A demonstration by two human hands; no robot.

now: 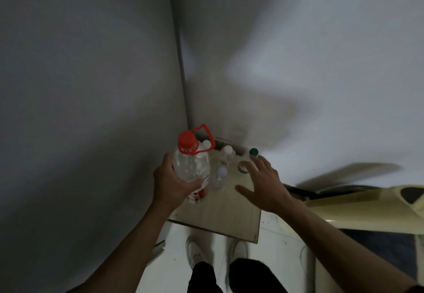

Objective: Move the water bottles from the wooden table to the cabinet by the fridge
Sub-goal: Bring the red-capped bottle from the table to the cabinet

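The left hand (171, 181) grips a large clear water bottle (192, 170) around its body, fingers and thumb curled round the plastic. The bottle stands nearly upright, its long axis running up and down with a slight lean, its red cap (187, 138) pointing up toward the camera and a red carry handle (206, 136) swung out behind the cap. Its red-labelled lower end is just above or on the left part of the pale wooden surface (229, 212); contact cannot be told.

The right hand (263, 183) hovers over the right side of the surface with fingers spread and straight, holding nothing.

Further back on the surface stand several small bottles, all upright with caps facing up: a white-capped bottle (227, 153) near the back, another clear small bottle (220, 175) just beside the large one, and a green-capped bottle (253, 153) by the right fingertips.

The surface sits in a corner between a grey panel (91, 86) on the left and a white wall (321, 63). Below, white shoes (195, 253) stand on a pale floor.
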